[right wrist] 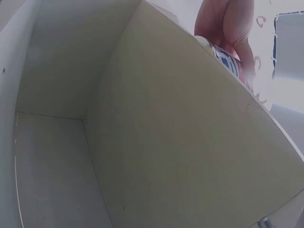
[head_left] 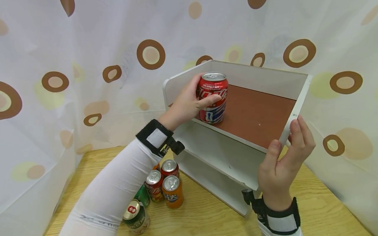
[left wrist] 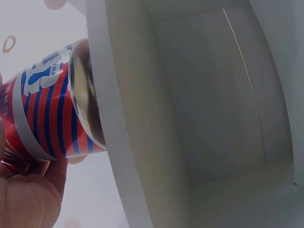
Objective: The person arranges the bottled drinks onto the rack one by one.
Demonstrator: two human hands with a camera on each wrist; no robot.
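My left hand [head_left: 189, 98] grips a red Coca-Cola can [head_left: 214, 108] at the front edge of the top shelf of a white shelf unit [head_left: 262, 73]. Blue stripes on the can [left wrist: 52, 104] and part of its silver base show in the left wrist view. Whether that base touches the brown shelf board [head_left: 254, 114] I cannot tell. At the unit's right front corner, my right hand [head_left: 283, 164] holds the side panel, thumb at the front and fingers on the outer side. The right wrist view catches the can [right wrist: 228, 61] and left hand [right wrist: 228, 23] beyond the board.
Several drink cans stand on the wooden table left of the unit, among them an orange can [head_left: 172, 196], a red can [head_left: 154, 188] and a green-and-gold can [head_left: 137, 218]. Below the top board are lower shelf levels [head_left: 218, 157]. A patterned curtain [head_left: 118, 39] hangs behind.
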